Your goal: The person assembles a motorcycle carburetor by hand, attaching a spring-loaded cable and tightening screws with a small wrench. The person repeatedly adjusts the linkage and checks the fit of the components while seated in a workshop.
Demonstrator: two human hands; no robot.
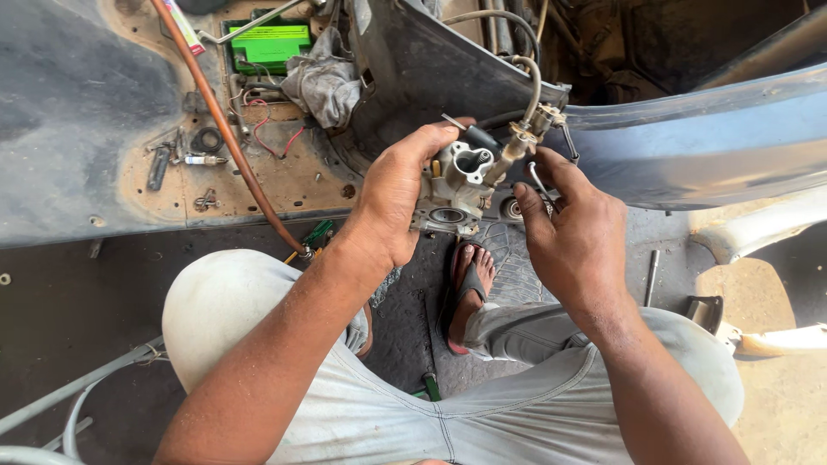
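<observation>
The work went on low on a dusty vehicle floor (77, 129), grey paint worn through to rust, seen from above the person's knees. The carburettor (455, 185) was the centre of everything: a pale cast-metal body held up in the air just in front of a dark panel (413, 69). The left hand (392, 202) was wrapped round its left side, fingers clamped on the casting, thumb over the top. The right hand (573, 237) sat just right of the carburettor, thumb and forefinger pinched together on a thin wire (538, 179) running from the brass fitting (521, 138) at its upper right, where a grey cable (532, 82) came in. Left of the carburettor and well apart lay a green battery (269, 43), a crumpled rag (326, 82) and a copper-coloured hose (224, 129); below it, a sandalled foot (469, 288).

As I judge it, the wire could slip or kink if pulled at an angle, and loose bits could drop into the floor's clutter.
</observation>
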